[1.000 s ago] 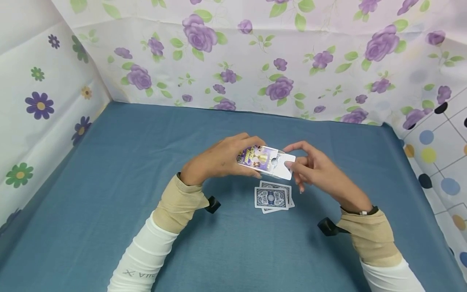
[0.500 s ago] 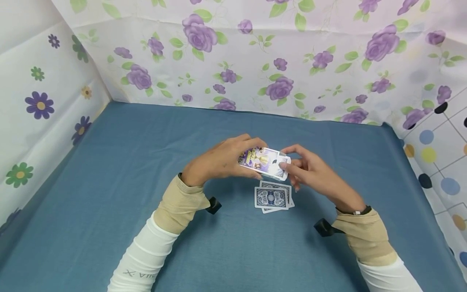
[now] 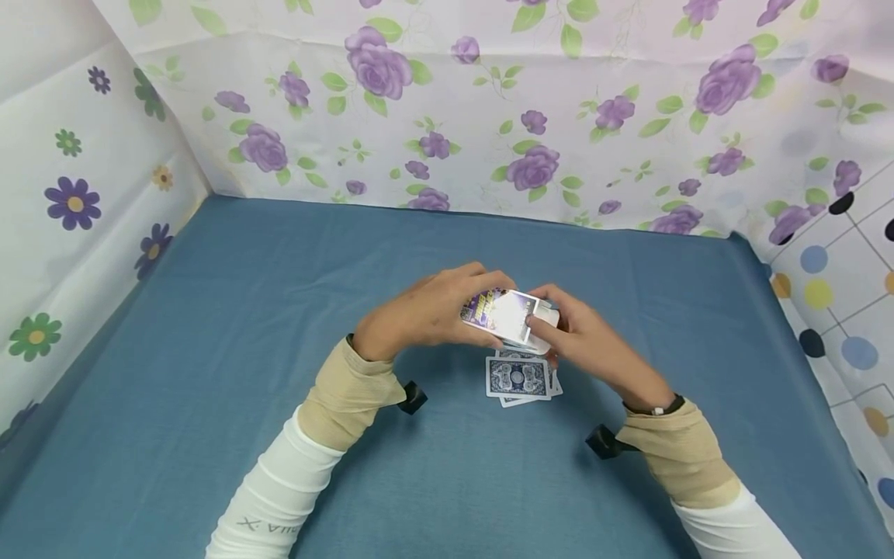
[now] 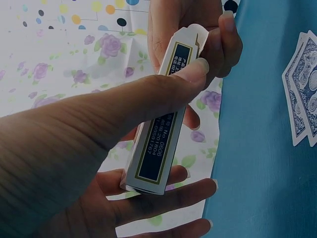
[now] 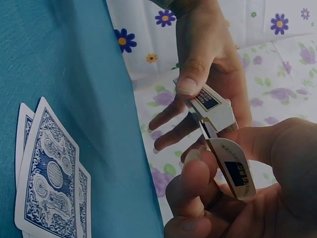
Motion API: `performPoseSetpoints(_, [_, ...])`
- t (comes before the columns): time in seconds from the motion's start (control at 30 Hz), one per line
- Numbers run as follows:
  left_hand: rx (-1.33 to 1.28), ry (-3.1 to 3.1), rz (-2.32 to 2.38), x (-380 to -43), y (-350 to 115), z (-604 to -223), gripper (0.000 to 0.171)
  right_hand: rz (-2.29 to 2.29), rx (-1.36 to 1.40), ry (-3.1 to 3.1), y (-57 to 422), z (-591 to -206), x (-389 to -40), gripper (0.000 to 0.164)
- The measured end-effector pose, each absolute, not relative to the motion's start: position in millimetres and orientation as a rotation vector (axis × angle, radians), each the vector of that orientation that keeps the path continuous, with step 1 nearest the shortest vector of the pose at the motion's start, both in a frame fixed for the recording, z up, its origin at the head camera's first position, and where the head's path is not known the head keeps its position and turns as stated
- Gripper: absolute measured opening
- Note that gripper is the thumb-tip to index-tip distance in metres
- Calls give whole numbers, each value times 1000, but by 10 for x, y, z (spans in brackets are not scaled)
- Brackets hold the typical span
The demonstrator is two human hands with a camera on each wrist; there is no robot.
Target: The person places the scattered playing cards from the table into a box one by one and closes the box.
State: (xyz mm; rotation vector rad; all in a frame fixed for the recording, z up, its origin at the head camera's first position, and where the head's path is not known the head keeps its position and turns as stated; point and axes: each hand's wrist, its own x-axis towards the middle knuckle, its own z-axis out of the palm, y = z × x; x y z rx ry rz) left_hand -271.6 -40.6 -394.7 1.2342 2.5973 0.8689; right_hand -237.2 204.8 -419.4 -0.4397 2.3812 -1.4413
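My left hand (image 3: 436, 307) grips a purple and white playing card box (image 3: 492, 309) above the table, thumb along one long side. That dark-labelled side faces the left wrist view, where my left hand's other fingers (image 4: 163, 206) extend past the box. At the box's right end, my right hand (image 3: 583, 330) holds it, thumb on the top face and fingers at the far edge and beneath. A printed end flap (image 5: 237, 171) stands folded out beside the right thumb in the right wrist view. Several blue-backed playing cards (image 3: 518, 378) lie face down just below the box.
A blue cloth (image 3: 489, 481) covers the table. Floral sheeting (image 3: 447, 109) rises along the back, with more patterned sheeting (image 3: 70, 256) at the left and dotted sheeting (image 3: 852, 326) at the right. Black wrist cameras (image 3: 414, 397) hang by both forearms.
My right hand has moved left and its thumb now reaches farther over the box end. The white flap, earlier outstretched, has folded out of line. The box has shifted slightly toward the cards.
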Motion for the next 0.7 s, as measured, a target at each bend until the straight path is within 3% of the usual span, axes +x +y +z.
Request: performPoseSetpoints(0.7, [1239, 2576, 950, -2743, -459, -3941, 65, -1553, -464, 2286, 2147, -4150, -2398, 45])
